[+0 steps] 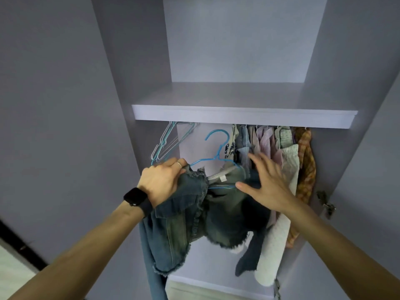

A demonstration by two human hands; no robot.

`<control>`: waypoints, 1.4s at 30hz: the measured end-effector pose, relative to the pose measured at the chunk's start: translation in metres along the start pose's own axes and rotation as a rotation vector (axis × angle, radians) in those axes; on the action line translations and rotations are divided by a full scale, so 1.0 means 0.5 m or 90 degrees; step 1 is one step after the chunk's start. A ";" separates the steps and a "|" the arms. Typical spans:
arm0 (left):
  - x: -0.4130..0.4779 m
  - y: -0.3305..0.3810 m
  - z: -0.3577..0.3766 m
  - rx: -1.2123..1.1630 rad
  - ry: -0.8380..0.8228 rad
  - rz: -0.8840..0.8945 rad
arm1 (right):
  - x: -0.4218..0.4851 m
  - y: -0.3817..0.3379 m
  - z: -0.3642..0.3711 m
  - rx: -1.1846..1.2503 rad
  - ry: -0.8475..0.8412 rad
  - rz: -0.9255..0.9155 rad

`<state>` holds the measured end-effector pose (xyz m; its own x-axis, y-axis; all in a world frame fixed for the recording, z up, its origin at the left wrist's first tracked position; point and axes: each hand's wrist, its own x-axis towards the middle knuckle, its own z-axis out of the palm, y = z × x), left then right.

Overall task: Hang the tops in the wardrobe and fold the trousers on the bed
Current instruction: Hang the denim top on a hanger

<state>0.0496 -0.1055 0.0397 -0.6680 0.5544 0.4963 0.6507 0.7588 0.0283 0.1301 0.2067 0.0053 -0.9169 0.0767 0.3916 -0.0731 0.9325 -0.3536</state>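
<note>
We note the left hand (161, 182) gripping the denim jacket (184, 215) on its blue hanger (218, 148); right hand (267, 182) spread flat against it.

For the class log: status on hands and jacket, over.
Left hand grips denim jacket at shoulder; right hand open beside it. Jacket on blue hanger, hook not yet hung. Hung tops crowd right, empty hangers left.

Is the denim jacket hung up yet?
Not yet: the hook of the blue hanger is in open air below the shelf, and the left hand grips the denim jacket.
</note>
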 end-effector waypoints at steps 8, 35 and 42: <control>-0.057 0.027 -0.014 -0.092 0.123 -0.018 | 0.026 -0.038 0.083 0.188 0.050 -0.045; -0.015 0.124 0.053 -0.109 -0.188 -0.111 | -0.022 -0.031 0.068 -0.100 -0.090 -0.174; -0.029 0.124 0.058 0.047 -0.219 -0.058 | -0.001 -0.044 0.032 0.177 -0.221 0.099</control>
<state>0.0891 -0.0567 0.0088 -0.8122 0.5569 0.1738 0.5639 0.8258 -0.0105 0.1259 0.1804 -0.0006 -0.9988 0.0422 0.0257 0.0172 0.7857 -0.6184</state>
